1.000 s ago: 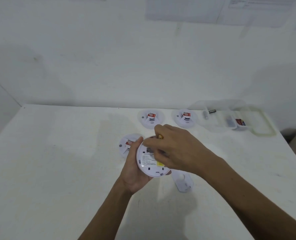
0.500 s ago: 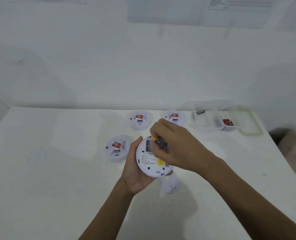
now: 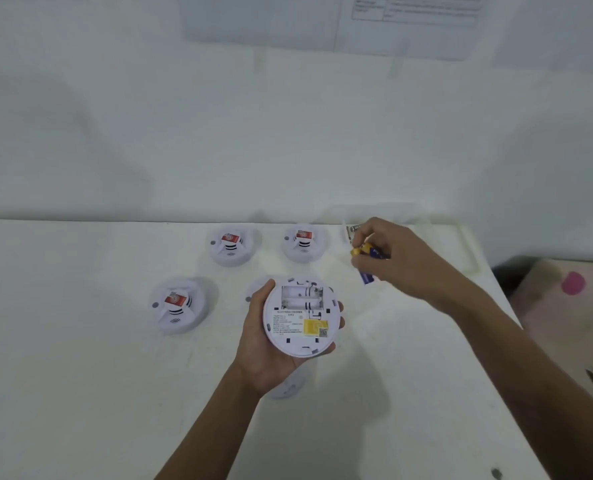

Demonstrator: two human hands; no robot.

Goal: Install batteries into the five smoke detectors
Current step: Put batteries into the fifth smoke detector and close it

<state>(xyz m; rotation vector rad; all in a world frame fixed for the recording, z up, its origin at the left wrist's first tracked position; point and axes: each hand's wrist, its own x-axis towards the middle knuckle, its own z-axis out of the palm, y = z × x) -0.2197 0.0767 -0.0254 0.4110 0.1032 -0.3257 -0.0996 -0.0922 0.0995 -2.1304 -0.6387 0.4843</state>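
Head view: the white surface (image 3: 80, 375) carries three smoke detectors face up, one at the near left (image 3: 177, 306) and two in the back row (image 3: 231, 245) (image 3: 303, 242). What looks like another detector (image 3: 256, 289) peeks out behind the left hand (image 3: 263, 351). That hand cradles the held detector (image 3: 302, 318) above the surface, back side up, with its fingers curled round the rim and the thumb on the left edge. It is a flat white disc with printed text, a yellow sticker and an open battery bay (image 3: 302, 297) that appears empty. The shell is probably light, stiff plastic and somewhat slick, so the rim grip suits it, and pressing near the bay's thin contacts is best avoided. Up and to the right, well apart from the bay, the right hand (image 3: 405, 261) has its fingers pinching two small batteries (image 3: 367, 252), blue with gold ends. These are likely smooth and prone to roll or slip, so each is best held by its barrel when it is seated.
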